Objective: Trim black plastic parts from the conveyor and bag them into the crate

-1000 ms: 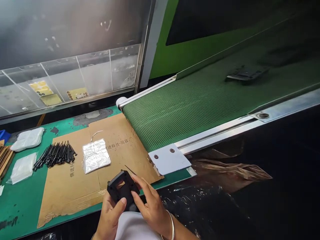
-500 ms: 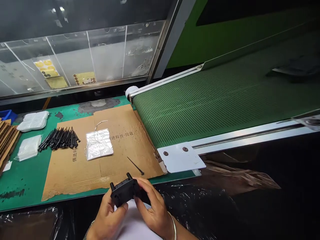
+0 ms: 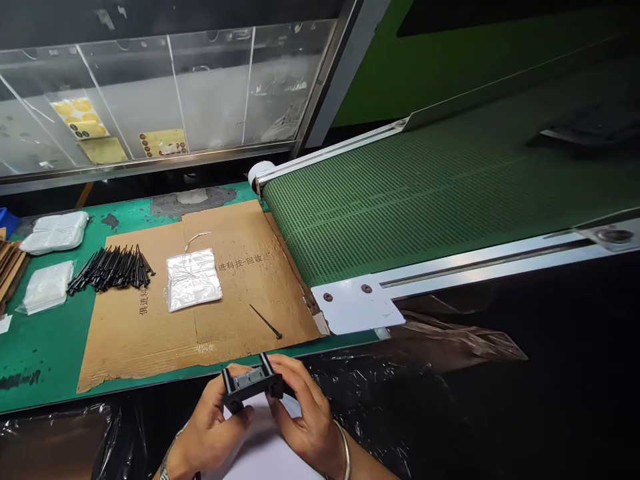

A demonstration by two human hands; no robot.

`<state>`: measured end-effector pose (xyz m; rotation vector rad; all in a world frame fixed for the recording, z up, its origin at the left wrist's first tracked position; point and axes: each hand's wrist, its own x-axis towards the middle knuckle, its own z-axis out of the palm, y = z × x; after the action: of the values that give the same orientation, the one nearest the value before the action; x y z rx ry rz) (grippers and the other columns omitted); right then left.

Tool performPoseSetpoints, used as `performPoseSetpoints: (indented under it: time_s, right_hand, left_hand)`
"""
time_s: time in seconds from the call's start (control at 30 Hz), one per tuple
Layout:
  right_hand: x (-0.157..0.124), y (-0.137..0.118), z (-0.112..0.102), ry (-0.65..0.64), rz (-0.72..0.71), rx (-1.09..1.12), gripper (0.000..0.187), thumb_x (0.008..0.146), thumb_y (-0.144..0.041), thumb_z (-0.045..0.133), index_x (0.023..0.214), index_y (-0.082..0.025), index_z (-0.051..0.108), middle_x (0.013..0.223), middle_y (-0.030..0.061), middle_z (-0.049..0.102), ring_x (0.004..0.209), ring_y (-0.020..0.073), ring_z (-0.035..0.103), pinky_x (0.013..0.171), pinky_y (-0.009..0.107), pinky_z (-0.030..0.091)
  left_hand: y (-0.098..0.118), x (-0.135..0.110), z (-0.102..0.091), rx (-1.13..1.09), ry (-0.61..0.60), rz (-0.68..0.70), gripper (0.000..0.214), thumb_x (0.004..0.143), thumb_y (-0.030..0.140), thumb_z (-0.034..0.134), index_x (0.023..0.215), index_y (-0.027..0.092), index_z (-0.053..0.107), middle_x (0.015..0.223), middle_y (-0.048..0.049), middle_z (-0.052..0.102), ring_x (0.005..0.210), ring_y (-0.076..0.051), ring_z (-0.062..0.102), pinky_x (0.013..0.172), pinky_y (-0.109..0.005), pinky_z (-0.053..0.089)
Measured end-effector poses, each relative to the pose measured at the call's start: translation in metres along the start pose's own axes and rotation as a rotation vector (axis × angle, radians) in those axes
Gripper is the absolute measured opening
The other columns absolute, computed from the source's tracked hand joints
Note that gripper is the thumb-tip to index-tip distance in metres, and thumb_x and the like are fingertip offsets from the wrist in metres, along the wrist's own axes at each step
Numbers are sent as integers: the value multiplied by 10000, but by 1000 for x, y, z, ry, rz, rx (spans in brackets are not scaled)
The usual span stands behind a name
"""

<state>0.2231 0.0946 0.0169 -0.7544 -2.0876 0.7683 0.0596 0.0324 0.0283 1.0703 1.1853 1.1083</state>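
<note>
Between my two hands I hold a black plastic part (image 3: 253, 385) with two upright posts, just in front of the table's near edge. My left hand (image 3: 213, 420) grips its left end, thumb on the near side. My right hand (image 3: 305, 407) is closed on the right end in the same way. A single thin black pin (image 3: 266, 321) with a small head lies on the cardboard sheet (image 3: 145, 353) just beyond the part. Farther left on the cardboard is a stack of clear plastic bags (image 3: 194, 283), and beside it a pile of black pins (image 3: 114, 269).
A green conveyor belt (image 3: 390, 193) slopes up to the right, with a white end plate (image 3: 357, 307). More bag stacks (image 3: 49, 287) and cut cardboard pieces (image 3: 13, 267) lie at the left of the green table (image 3: 45, 347). Dark plastic film (image 3: 360, 400) hangs at the front.
The black part has been tilted in my hands, so its posts and the recess between them show more. Both hands keep their hold. The camera view has shifted slightly.
</note>
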Motion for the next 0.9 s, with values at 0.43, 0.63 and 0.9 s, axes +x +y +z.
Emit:
performPoseSetpoints:
  time_s: [0.43,0.63,0.9]
  right_hand:
    - [4,1,1,-45,-45,36,444,737,-46,431,1164,-160,396,1049,123,526,997,214,505,822,365,479]
    - [4,3,8,-59,-53,88,453,707,-30,406,1142,-157,406,1043,123,515,965,214,503,795,378,473]
    - [7,0,9,-68,-63,92,444,710,-37,394,1136,-158,418,1025,126,520,932,217,517,760,376,478]
  left_hand:
    - [1,1,-6,21,-42,140,282,789,158,487,1052,231,559,1092,-89,553,1050,-234,472,930,-395,343]
    - [4,0,-8,70,-58,156,290,792,157,486,1061,242,554,1094,-96,547,1034,-235,481,907,-399,362]
    - [3,-2,-11,79,-55,161,298,787,157,493,1063,251,556,1093,-96,547,1028,-237,485,898,-403,372]
